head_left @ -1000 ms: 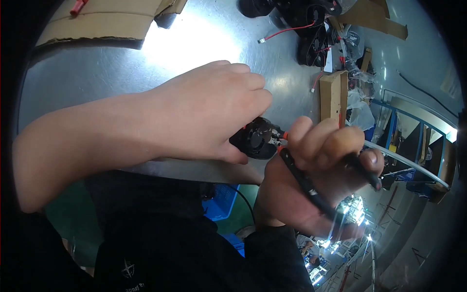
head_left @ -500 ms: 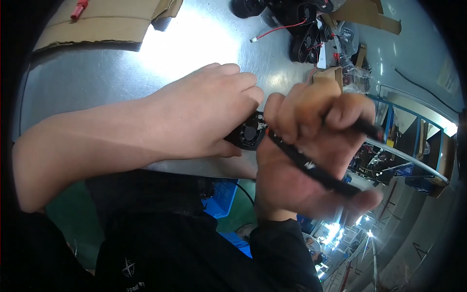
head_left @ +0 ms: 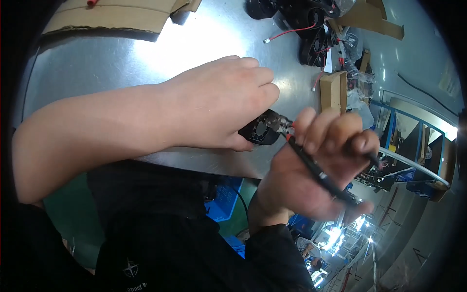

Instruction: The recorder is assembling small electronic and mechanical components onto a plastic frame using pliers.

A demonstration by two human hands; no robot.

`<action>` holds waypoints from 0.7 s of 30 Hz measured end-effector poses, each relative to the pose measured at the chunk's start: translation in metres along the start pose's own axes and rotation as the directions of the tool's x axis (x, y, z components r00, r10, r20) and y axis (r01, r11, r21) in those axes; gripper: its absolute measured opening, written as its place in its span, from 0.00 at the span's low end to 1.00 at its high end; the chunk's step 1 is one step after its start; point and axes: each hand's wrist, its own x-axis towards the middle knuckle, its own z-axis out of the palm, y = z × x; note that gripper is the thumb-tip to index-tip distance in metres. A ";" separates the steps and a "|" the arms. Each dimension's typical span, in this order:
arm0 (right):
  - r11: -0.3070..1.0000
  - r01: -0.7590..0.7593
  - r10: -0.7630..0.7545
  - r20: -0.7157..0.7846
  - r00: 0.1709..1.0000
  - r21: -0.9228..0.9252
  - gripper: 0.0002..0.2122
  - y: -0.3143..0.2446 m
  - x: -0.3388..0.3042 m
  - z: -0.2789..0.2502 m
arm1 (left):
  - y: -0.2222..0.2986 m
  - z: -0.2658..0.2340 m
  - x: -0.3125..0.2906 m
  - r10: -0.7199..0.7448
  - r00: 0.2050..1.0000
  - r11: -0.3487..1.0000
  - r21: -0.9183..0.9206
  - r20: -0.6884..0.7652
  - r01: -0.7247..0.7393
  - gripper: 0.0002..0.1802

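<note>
Left hand (head_left: 238,102) closed on black fan unit (head_left: 261,129), presumably steadying it; unit protrudes between thumb and knuckles. Right hand (head_left: 335,158) curled around pliers (head_left: 319,173), handles spread, head against unit, apparently for leverage. Bite: cannot tell. Cardboard box (head_left: 333,92) beyond right fingers.

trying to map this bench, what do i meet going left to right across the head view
brown cardboard → left hand → black fan → right hand with the pliers → blue rack
</note>
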 end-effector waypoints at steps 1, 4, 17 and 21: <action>0.997 -0.058 0.059 -0.019 0.998 0.056 0.32 0.001 0.004 -0.003 | -0.001 0.000 -0.001 -0.002 1.000 1.000 0.005 0.001 0.002 0.26; 0.993 -0.089 0.088 0.010 0.996 0.083 0.36 0.001 0.006 -0.003 | -0.003 -0.002 -0.004 -0.004 1.000 1.000 -0.006 0.020 0.004 0.26; 0.957 0.209 -0.201 0.062 0.978 -0.201 0.34 0.023 -0.022 0.022 | -0.003 0.010 -0.004 0.025 0.996 0.999 0.037 -0.090 -0.022 0.25; 0.955 0.262 -0.267 -0.019 0.964 -0.136 0.31 0.025 -0.032 0.018 | -0.004 0.012 -0.003 0.024 0.995 0.998 0.055 -0.101 -0.018 0.24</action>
